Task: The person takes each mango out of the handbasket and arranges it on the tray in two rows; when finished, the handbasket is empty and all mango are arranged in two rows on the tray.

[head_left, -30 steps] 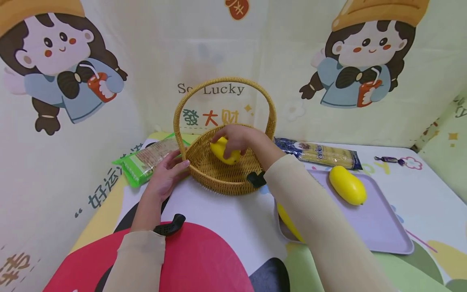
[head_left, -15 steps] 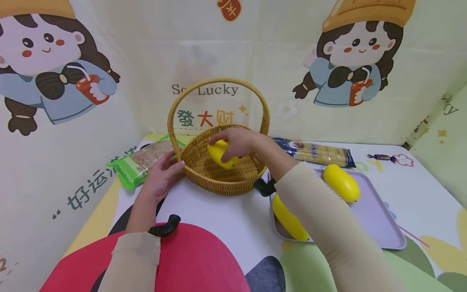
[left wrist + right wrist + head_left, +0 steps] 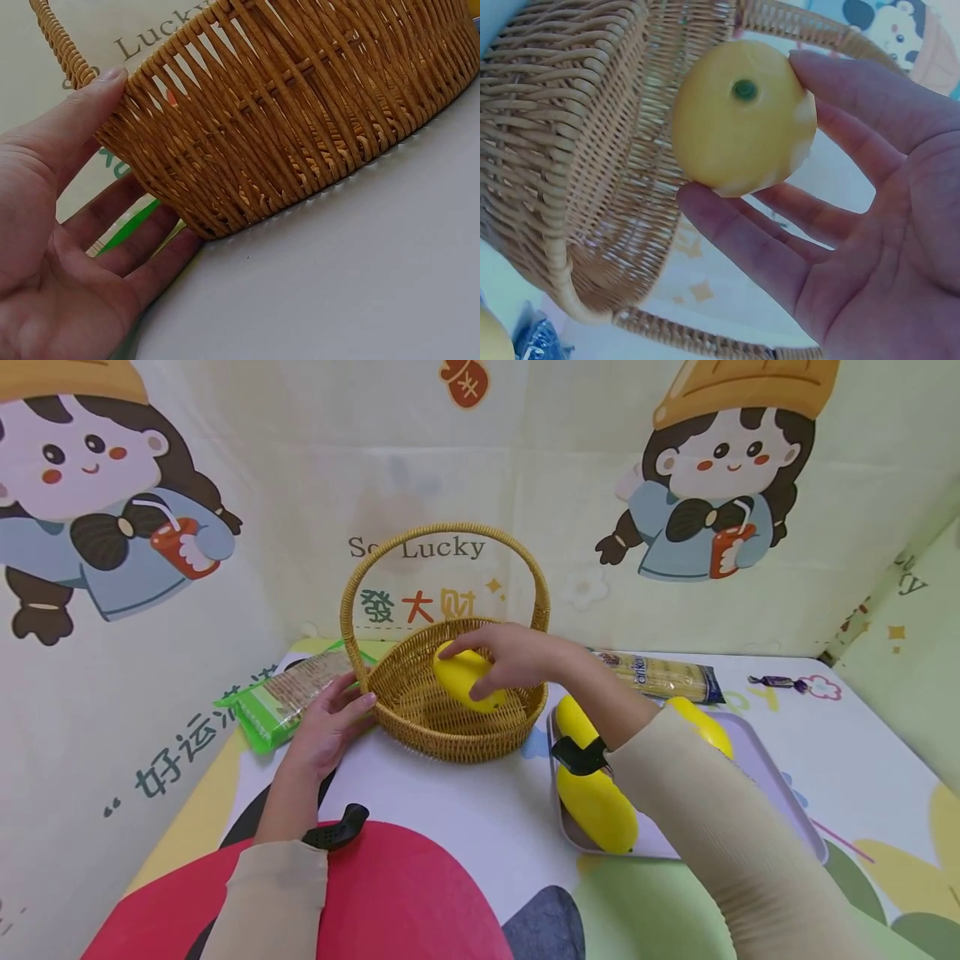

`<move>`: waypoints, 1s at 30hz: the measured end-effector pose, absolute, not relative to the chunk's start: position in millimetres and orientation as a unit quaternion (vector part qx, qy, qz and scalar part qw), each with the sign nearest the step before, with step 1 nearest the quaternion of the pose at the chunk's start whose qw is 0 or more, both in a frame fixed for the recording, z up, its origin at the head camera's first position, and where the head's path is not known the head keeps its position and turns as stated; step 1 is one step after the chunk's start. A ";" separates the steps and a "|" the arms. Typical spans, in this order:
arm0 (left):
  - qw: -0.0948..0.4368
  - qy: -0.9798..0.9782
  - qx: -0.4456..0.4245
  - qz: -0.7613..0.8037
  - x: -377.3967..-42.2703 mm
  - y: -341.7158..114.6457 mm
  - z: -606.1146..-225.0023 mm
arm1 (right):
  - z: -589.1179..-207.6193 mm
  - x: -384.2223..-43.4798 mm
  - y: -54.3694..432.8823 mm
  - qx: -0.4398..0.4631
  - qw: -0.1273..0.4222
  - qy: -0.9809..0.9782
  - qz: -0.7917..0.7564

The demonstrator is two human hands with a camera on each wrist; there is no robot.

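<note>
In the head view, my right hand [image 3: 517,656] pinches a yellow mango [image 3: 465,677] over the opening of a wicker basket [image 3: 450,745]. The right wrist view shows the mango [image 3: 742,142] between thumb and fingertips, its dark green stem end facing the camera. My left hand [image 3: 322,735] rests at the basket's left end, below the tall arched handle. Seen from the left wrist, the thumb [image 3: 82,105] lies straight on the rim, while the other fingers extend along the lower side, their tips partly hidden behind the weave.
Several mangoes, one at the front [image 3: 598,810], lie on a lilac tray [image 3: 756,756] at right, partly behind my right arm. A pasta packet [image 3: 660,678] lies beyond the tray, with a wrapped candy [image 3: 777,682] further right. A green-edged packet [image 3: 262,718] lies left of the basket.
My right hand has shifted right with the mango, relative to the basket, and its forearm has swung right. More mangoes show on the tray. The left hand keeps its place.
</note>
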State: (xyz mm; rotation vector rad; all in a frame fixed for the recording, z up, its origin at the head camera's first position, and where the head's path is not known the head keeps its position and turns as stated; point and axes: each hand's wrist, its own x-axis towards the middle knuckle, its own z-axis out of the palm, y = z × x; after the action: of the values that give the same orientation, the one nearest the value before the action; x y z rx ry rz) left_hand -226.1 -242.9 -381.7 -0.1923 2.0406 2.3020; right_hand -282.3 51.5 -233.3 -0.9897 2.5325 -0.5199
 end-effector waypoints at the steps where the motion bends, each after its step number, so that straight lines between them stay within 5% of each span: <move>1: 0.030 0.662 -0.062 0.746 -226.2 -242.6 -381.8 | -232.2 -280.3 54.7 -0.351 0.184 0.899 -0.188; 30: 0.032 0.661 -0.064 0.747 -224.6 -242.9 -383.3 | -215.6 -229.1 148.6 -0.366 0.158 0.894 -0.205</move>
State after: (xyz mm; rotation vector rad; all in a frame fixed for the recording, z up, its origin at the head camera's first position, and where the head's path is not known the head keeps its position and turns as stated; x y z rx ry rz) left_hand -224.6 -242.9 -383.3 -0.1957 2.0345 2.3015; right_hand -229.1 148.6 -215.6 -1.0457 2.5576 -0.5854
